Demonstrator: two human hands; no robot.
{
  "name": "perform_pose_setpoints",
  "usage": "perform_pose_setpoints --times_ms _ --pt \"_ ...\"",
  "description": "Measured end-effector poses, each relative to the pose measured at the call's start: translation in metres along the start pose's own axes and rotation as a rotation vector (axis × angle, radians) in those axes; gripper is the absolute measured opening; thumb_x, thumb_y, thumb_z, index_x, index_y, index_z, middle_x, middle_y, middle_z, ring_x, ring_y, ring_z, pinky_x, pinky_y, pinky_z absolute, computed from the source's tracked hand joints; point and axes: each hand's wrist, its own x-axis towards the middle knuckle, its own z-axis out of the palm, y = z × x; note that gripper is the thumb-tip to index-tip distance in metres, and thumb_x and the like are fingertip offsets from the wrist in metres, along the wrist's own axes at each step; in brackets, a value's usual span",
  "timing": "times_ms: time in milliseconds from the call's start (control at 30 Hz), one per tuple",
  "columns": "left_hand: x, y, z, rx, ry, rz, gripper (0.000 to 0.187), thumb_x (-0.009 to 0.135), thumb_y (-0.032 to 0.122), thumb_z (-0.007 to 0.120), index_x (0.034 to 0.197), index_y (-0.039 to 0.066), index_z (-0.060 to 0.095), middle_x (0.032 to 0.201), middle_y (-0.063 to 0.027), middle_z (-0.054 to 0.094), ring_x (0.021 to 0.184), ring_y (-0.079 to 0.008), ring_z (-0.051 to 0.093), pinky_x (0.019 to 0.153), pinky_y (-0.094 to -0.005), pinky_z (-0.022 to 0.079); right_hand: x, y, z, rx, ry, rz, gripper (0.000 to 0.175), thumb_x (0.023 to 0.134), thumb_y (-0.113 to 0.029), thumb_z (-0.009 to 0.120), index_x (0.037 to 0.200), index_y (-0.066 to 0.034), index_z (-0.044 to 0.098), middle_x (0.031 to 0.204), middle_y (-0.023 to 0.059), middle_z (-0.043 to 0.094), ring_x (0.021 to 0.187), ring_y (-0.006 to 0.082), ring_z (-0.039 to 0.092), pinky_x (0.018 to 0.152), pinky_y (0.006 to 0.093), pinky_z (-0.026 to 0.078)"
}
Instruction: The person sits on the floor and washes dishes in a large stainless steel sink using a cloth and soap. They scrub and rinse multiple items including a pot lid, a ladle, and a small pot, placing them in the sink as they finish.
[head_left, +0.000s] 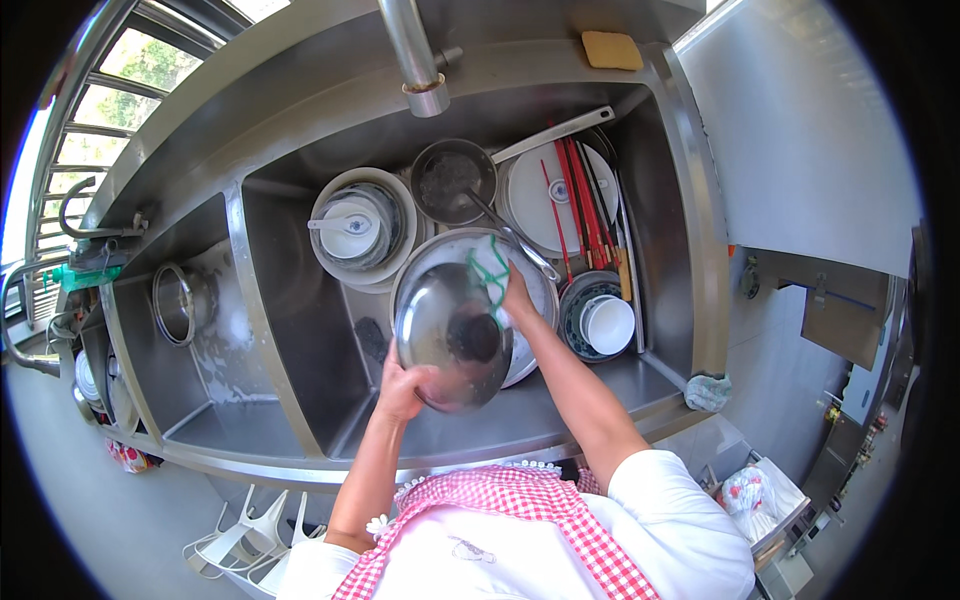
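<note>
My left hand (405, 384) grips the lower left rim of a glass pot lid (442, 337) with a dark knob. The lid is tilted above a large basin (536, 352) of whitish, sudsy water in the sink. My right hand (517, 298) holds a white cloth with green edging (489, 274) at the lid's upper right side. Behind the cloth, a metal ladle (536, 255) slants from a small dark pan (452, 180) towards the basin. Fingers of both hands are partly hidden.
Stacked bowls with a white spoon (349, 225) stand left of the basin. Plates (529, 195) bearing red and black chopsticks (577, 195) lie right, above nested bowls (609, 326). A faucet (425, 94) overhangs the sink. A metal pot (174, 304) sits in the left compartment; a sponge (611, 50) rests behind.
</note>
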Motion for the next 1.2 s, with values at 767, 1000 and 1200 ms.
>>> perform_pose_setpoints --times_ms 767,1000,1200 --pt "0.008 -0.023 -0.037 -0.450 0.197 -0.026 0.052 0.068 -0.007 0.045 0.117 0.008 0.034 0.107 -0.0085 0.045 0.102 -0.0225 0.044 0.088 -0.0384 0.038 -0.050 0.023 -0.019 0.874 0.102 0.680 0.034 0.074 0.000 0.048 0.107 -0.0041 0.043 0.093 0.0109 0.053 0.078 0.0221 0.056 0.061 0.0337 0.048" --pt "-0.014 -0.021 -0.052 1.198 0.003 0.464 0.064 0.067 0.007 0.060 0.122 0.011 0.029 0.119 -0.0122 0.041 0.106 -0.0255 0.044 0.082 -0.0370 0.041 -0.030 0.023 -0.037 0.998 -0.092 0.767 0.010 0.073 -0.009 0.052 0.082 -0.0051 0.053 0.073 0.0074 0.057 0.064 0.0194 0.057 0.055 0.0313 0.048" --pt "0.011 -0.022 -0.077 1.298 -0.013 0.167 0.053 0.066 -0.002 0.051 0.116 0.006 0.037 0.103 -0.0146 0.048 0.088 -0.0221 0.055 0.070 -0.0347 0.047 -0.010 0.016 -0.026 0.694 -0.111 0.746 0.019 0.076 -0.013 0.052 0.094 -0.0063 0.051 0.085 0.0094 0.055 0.065 0.0211 0.057 0.054 0.0306 0.049"
